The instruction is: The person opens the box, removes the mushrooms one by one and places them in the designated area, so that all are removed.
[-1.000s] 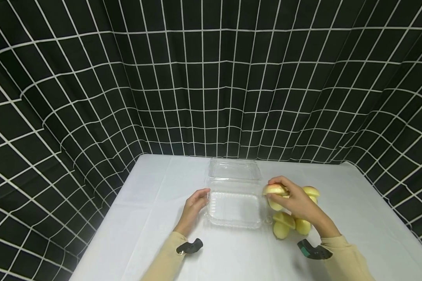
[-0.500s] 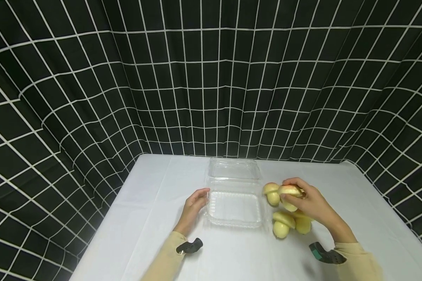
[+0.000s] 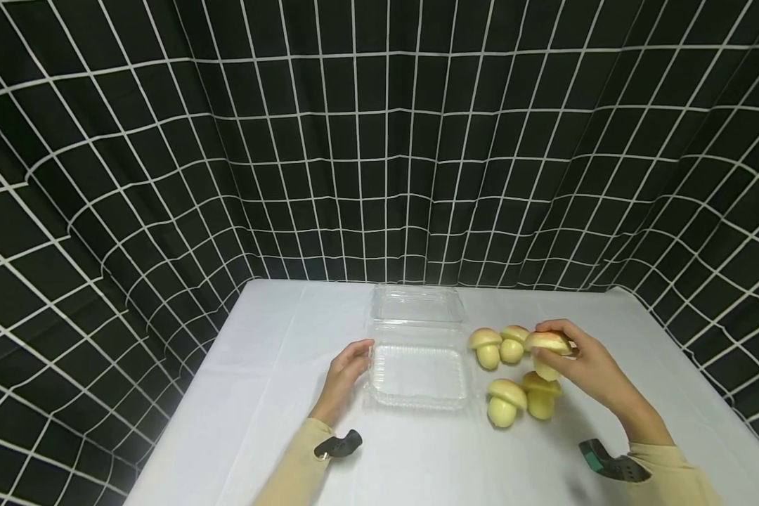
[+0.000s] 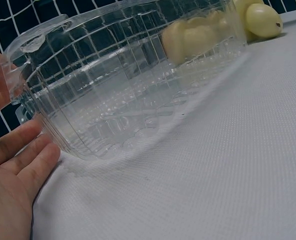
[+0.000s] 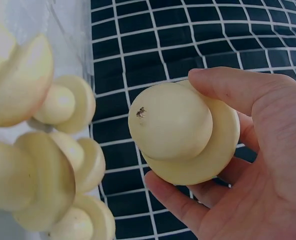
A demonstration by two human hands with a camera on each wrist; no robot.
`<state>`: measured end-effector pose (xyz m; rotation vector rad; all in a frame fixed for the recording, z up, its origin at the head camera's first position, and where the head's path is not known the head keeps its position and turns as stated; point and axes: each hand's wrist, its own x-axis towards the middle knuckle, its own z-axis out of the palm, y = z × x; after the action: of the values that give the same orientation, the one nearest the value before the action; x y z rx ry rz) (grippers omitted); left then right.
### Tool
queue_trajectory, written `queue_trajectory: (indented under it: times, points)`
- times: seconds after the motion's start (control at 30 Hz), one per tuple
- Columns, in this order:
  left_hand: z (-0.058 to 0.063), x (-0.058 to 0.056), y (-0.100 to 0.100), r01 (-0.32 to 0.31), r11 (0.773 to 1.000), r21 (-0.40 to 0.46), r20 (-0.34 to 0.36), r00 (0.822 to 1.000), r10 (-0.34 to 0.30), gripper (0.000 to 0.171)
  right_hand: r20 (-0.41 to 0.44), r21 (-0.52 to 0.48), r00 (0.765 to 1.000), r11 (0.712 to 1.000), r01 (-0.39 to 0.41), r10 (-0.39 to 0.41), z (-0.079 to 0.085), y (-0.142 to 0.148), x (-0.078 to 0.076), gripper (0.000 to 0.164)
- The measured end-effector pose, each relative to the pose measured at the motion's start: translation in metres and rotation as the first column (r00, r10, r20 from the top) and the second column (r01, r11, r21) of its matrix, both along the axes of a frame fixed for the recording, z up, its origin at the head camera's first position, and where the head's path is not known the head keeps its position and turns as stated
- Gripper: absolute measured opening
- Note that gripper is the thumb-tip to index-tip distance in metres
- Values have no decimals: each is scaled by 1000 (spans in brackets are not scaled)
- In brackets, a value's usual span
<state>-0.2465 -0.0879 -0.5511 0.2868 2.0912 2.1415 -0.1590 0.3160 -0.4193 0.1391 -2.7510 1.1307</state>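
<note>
My right hand (image 3: 589, 362) holds a cream mushroom (image 5: 170, 122) by its cap, which has a reddish-brown top. In the right wrist view its round stem end faces the camera, with a small dark mark on it. On the table stand several like it, among them a front mushroom (image 3: 503, 411) and a back left mushroom (image 3: 488, 353). A clear plastic clamshell container (image 3: 417, 406) lies with its lid (image 3: 417, 307) folded back. My left hand (image 3: 344, 376) holds the container's left rim, its fingers (image 4: 35, 167) against the outer wall.
A white cloth covers the table (image 3: 278, 337). Behind and on both sides hangs a black curtain (image 3: 379, 140) with a white grid. The mushrooms stand close together, just right of the container.
My right hand has moved right, leaving two mushrooms standing in the back row and now holding another. My left hand and the container have stayed where they were.
</note>
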Motion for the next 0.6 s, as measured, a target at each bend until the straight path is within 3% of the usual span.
queue_trajectory:
  times: [0.6]
  points:
    - [0,1,0,5,1000,-1,3,1000,-5,44,32,53,997,996,65,-66,-4,26,11,46]
